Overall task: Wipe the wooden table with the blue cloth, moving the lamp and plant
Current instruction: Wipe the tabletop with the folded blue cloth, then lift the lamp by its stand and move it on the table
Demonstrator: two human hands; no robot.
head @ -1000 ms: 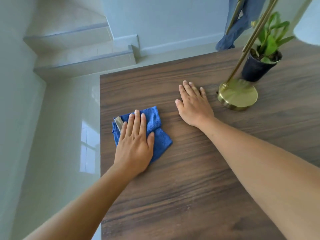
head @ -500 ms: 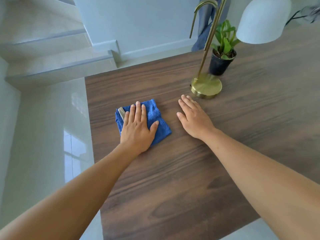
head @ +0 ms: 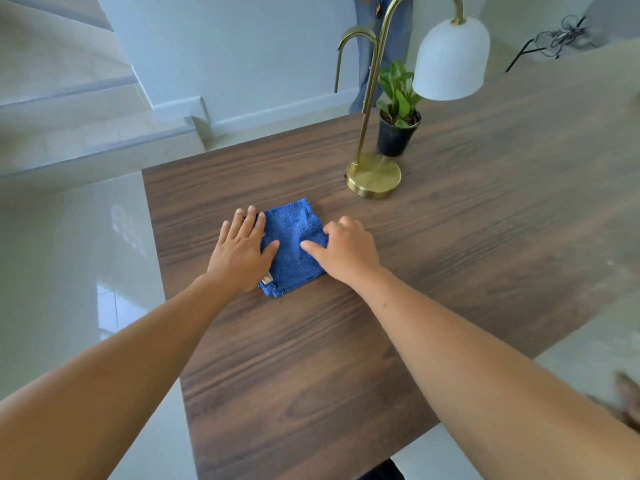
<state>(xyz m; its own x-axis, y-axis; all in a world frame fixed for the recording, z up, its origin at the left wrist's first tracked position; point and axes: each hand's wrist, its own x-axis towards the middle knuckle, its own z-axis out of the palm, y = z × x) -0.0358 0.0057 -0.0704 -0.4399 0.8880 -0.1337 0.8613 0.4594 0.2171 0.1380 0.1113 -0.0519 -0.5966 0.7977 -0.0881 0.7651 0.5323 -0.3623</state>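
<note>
Head view: the blue cloth (head: 292, 244) lies folded on the wooden table (head: 450, 254), near its far left corner. The left hand (head: 242, 252) rests flat on the cloth's left edge, fingers spread wide. The right hand (head: 348, 252) sits on the right edge — fingers curled, thumb pressing into the fabric, though whether it actually pinches the cloth I cannot tell. Farther right stands the lamp (head: 374, 174) on its brass base, and just beyond it the plant (head: 398, 123) in a black pot.
</note>
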